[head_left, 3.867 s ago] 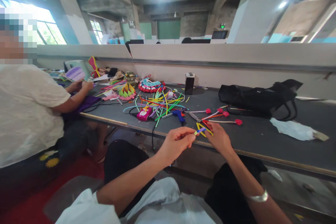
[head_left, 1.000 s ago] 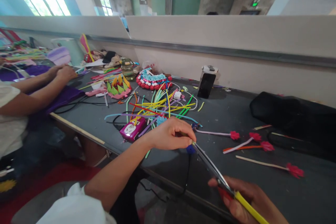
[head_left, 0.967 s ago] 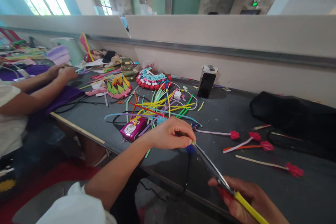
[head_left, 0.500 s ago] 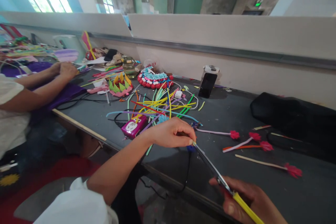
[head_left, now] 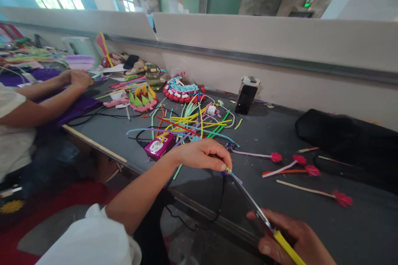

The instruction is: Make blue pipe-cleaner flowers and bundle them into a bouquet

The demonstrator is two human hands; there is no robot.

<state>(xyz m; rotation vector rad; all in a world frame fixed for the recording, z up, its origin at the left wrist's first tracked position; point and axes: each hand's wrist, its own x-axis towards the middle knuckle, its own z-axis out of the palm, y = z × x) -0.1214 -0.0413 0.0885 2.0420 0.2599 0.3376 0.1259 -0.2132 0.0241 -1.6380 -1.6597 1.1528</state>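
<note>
My left hand (head_left: pixel 209 155) is closed in a pinch above the front of the dark table. A small pale yellow piece (head_left: pixel 229 170) shows at its fingertips, mostly hidden by them. My right hand (head_left: pixel 295 232), at the lower right, grips scissors (head_left: pixel 284 242) with a yellow handle and long metal blades. Their tips reach the piece at my left fingertips. Just behind the blades a short purple strip (head_left: pixel 237 179) shows. A blue item (head_left: pixel 224 173) sits under my left fingers, partly covered. Several red pipe-cleaner flowers on stems, one of them a red flower (head_left: pixel 342 198), lie to the right.
Loose coloured pipe cleaners (head_left: pixel 214 122) are heaped behind my left hand, beside a purple power socket (head_left: pixel 159 147). A phone (head_left: pixel 246 99) stands near the partition. A black bag (head_left: pixel 329 130) lies at right. At left, a co-worker's hands (head_left: pixel 79 79) are busy over purple cloth.
The purple strip beside the scissor blades has come into sight. Both hands and the scissors have shifted only slightly, and the view has moved a little.
</note>
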